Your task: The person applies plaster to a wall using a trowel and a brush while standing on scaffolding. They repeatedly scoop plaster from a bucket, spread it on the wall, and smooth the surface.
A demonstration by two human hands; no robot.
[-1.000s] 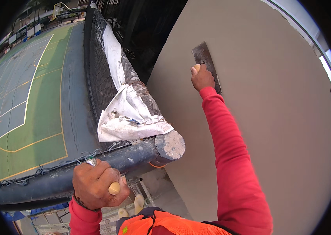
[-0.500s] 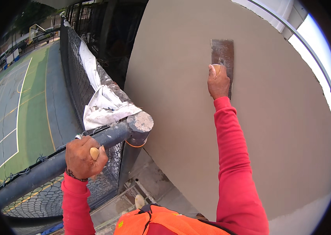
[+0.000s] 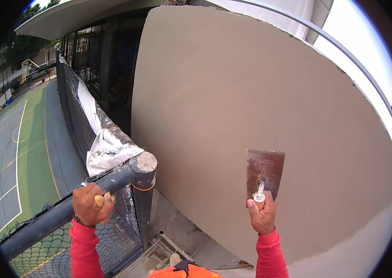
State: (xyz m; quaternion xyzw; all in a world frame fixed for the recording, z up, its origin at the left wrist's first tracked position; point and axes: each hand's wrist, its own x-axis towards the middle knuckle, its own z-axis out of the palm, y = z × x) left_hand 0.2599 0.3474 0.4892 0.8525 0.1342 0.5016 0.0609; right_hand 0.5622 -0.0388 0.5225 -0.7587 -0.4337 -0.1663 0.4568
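Observation:
A smooth, grey-beige plastered wall [image 3: 233, 92] fills the middle and right. Low on it, my right hand [image 3: 261, 214] is closed round the handle of a steel trowel [image 3: 265, 164], whose flat rectangular blade points upward. At lower left, my left hand [image 3: 91, 207] is closed on a tool with a light wooden handle [image 3: 99, 200], against the dark pipe rail [image 3: 29, 236] of the fence; the rest of that tool is mostly hidden. The rail joins a round post [image 3: 142, 161] with a rough top, beside crumpled white cloth [image 3: 107, 152].
A chain-link fence [image 3: 43, 257] separates me from a green and blue court [image 3: 33, 167] with a hoop at left. A dark opening [image 3: 117, 65] lies left of the wall. A curved rail runs above it. Scaffold bars [image 3: 163, 250] stand below by my feet.
My right hand and the trowel have come down the wall toward me. My left hand stays at the rail. The view has tilted up, showing more of the wall's top.

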